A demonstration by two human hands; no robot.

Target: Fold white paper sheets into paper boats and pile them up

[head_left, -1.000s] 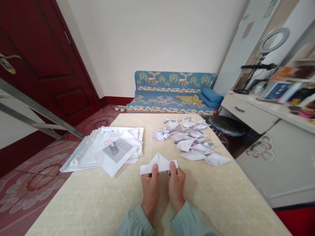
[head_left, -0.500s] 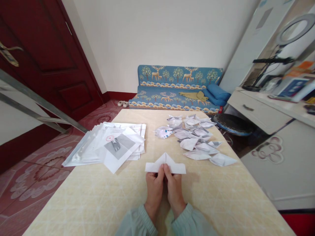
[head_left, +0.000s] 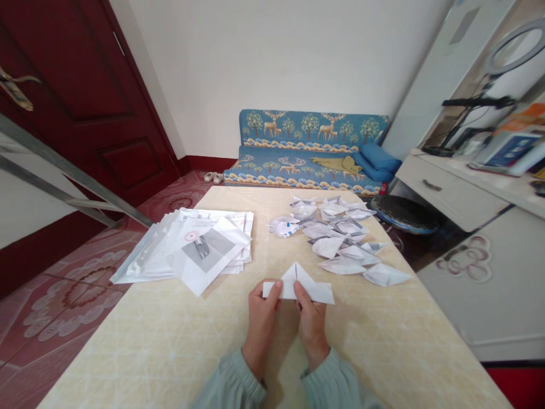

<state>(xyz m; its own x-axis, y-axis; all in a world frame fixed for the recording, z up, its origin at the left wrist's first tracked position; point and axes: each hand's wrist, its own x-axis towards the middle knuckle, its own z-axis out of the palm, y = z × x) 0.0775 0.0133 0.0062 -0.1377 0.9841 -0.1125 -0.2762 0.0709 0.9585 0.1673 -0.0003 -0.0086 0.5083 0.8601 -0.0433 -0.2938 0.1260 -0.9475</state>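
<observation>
1. Nearest us, our pale green sleeves (head_left: 236, 375) reach over a cream-patterned table (head_left: 149, 346).
2. Our left hand (head_left: 261, 312) grips the folded white paper (head_left: 293, 276) near its left end, thumb on top, the other fingers curled beneath and mostly hidden.
3. Our right hand (head_left: 313, 326) pinches the same paper near its middle crease, thumb on top, fingers bent underneath.
4. We hold it in front of us over the table, its triangular peak pointing away.
5. Beyond our hands, we see a paper stack (head_left: 232, 261) to the left and a cluster of pointed paper shapes (head_left: 341, 265) to the right.
6. Farthest, past the table, stands a blue deer-patterned sofa (head_left: 264, 165).
</observation>
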